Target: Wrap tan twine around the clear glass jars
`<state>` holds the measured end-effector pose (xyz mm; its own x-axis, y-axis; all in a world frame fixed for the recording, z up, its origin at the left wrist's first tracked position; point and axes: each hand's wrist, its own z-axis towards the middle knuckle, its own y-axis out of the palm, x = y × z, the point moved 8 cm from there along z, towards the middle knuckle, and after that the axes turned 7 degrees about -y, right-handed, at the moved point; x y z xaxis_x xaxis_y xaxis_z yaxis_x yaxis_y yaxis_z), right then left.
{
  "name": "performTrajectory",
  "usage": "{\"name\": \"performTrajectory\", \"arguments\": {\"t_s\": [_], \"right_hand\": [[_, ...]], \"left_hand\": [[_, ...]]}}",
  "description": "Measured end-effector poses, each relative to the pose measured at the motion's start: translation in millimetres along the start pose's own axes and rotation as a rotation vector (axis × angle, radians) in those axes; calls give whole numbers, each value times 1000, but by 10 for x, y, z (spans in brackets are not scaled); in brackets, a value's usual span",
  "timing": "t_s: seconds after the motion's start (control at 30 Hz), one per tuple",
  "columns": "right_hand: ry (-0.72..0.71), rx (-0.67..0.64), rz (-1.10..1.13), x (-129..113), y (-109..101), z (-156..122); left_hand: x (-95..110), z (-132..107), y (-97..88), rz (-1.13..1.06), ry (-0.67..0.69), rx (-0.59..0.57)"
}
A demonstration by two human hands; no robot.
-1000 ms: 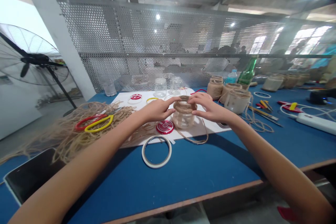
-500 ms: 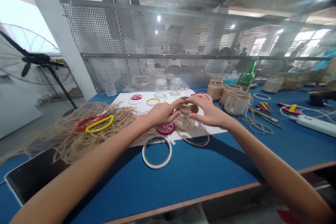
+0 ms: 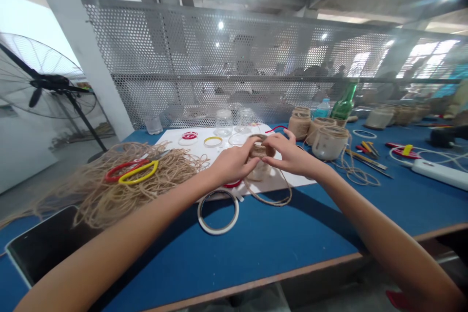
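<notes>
A clear glass jar [image 3: 260, 171] stands upright on white paper [image 3: 288, 179], its neck wound with brown twine [image 3: 266, 150]. My left hand [image 3: 236, 158] presses the left side of the wound neck, fingers curled round it. From the right, my right hand [image 3: 287, 150] grips the same neck, thumb in front and close to the left thumb. A loose end of twine [image 3: 276, 202] loops down from the jar onto the table. Below my left hand a red lid [image 3: 233, 184] is mostly hidden. A roll of white tape [image 3: 218, 231] lies in front of the jar.
At left, red-and-yellow scissors [image 3: 139, 173] lie on a heap of twine [image 3: 175, 170], beside a dark tablet-like panel [image 3: 44, 243]. Clear jars [image 3: 224, 123] stand behind. To the right are twine-wrapped jars [image 3: 300, 124], a green bottle [image 3: 344, 102], tools [image 3: 369, 161] and a white power strip [image 3: 440, 174].
My left hand has shifted right and closed in on the jar's neck, covering more of the red lid. Both thumbs are now closer together at the front of the twine.
</notes>
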<state>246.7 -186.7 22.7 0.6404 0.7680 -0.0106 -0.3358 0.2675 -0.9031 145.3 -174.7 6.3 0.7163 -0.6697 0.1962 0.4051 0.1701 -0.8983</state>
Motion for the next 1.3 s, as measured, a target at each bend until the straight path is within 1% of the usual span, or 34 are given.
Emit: {"name": "performTrajectory", "arguments": {"t_s": [0.1, 0.23, 0.37, 0.57, 0.77, 0.93, 1.03, 1.2, 1.3], "right_hand": [[-18, 9, 11, 6, 6, 1], [-21, 13, 16, 21, 11, -1], [-18, 12, 18, 31, 16, -1], [-11, -1, 19, 32, 23, 2], [10, -3, 17, 34, 18, -1], [3, -11, 13, 19, 21, -4], [7, 5, -26, 1, 13, -11], [-17, 68, -130, -62, 15, -2], [-23, 67, -126, -64, 40, 11]], "left_hand": [[7, -8, -36, 39, 70, -16], [1, -21, -22, 96, 163, -36], [-39, -12, 6, 123, 202, -33], [-80, 11, 32, 150, 212, -31], [-144, 24, 79, 234, 163, -22], [-158, 27, 75, 300, 155, -27], [-168, 32, 72, 304, 135, -29], [-153, 32, 90, 299, 126, -19], [-140, 31, 69, 303, 132, -17]]}}
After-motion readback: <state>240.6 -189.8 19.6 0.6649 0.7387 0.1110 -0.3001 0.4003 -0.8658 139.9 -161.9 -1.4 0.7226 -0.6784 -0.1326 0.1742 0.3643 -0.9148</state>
